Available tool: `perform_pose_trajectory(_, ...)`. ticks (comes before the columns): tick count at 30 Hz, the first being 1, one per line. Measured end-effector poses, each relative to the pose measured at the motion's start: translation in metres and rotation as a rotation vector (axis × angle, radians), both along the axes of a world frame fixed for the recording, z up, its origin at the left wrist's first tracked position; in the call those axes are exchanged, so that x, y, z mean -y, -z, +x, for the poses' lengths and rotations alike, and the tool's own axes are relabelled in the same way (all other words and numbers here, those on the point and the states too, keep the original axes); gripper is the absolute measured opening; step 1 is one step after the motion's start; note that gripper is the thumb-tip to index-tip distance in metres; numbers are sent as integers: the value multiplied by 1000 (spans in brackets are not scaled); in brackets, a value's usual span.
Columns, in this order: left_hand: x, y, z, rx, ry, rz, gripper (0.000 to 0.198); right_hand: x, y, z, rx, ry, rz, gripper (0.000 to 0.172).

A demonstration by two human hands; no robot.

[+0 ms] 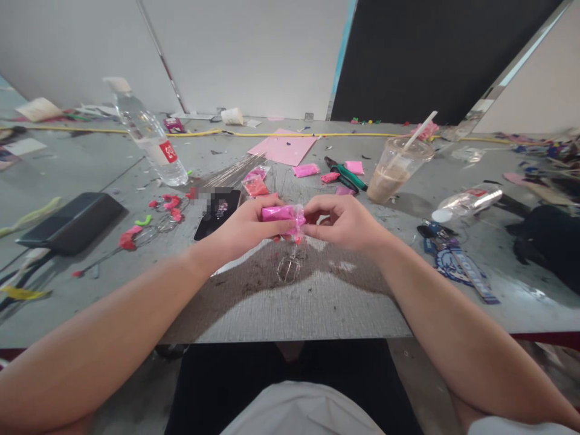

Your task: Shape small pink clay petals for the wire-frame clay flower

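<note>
My left hand (249, 222) is closed around a bright pink clay packet (277, 213) in clear plastic wrap, held just above the table. At the packet's right end, my right hand (347, 220) pinches the crinkled plastic with thumb and fingers. Below the packet lies a small bent-wire piece (289, 269) with red bits near its top. A dark phone (206, 225) rests beside my left wrist. Behind my hands are an orange-red packet (256, 186), a flat pink packet (306, 171) and green-handled pliers (348, 175).
A water bottle (151, 139) stands at the left, near thin metal wires (233, 172) and a black power bank (75, 220). To the right are a drink cup (392, 172) with a straw, a lying bottle (471, 200) and keychains (460, 263). Pink paper (285, 147) lies behind.
</note>
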State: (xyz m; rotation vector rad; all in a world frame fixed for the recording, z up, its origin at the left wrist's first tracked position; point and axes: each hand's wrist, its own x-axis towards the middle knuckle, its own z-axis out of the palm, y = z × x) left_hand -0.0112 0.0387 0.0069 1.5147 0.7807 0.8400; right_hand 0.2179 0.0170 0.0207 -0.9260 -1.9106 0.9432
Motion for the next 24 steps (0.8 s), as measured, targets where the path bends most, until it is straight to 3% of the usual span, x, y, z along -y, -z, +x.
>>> perform_pose_trajectory(6, 0, -4, -2, -76, 45, 50, 26, 0, 3, -6, -48, 69, -61, 8)
perform_pose_trajectory(13, -6, 1, -3, -16, -53, -9, 28, -9, -11, 2, -648, 363, -362, 15)
perform_pose_trajectory(17, -15, 7, -3, 51, -121, -30, 25, -12, -13, 4, -647, 454, -438, 16)
perform_pose_trajectory(20, -22, 12, -2, -116, -203, 203, 30, -11, -11, 3, -558, 493, -423, 9)
perform_pose_trajectory(24, -27, 15, 5, -407, -329, 583, 38, -9, -10, 2, -535, 413, -465, 15)
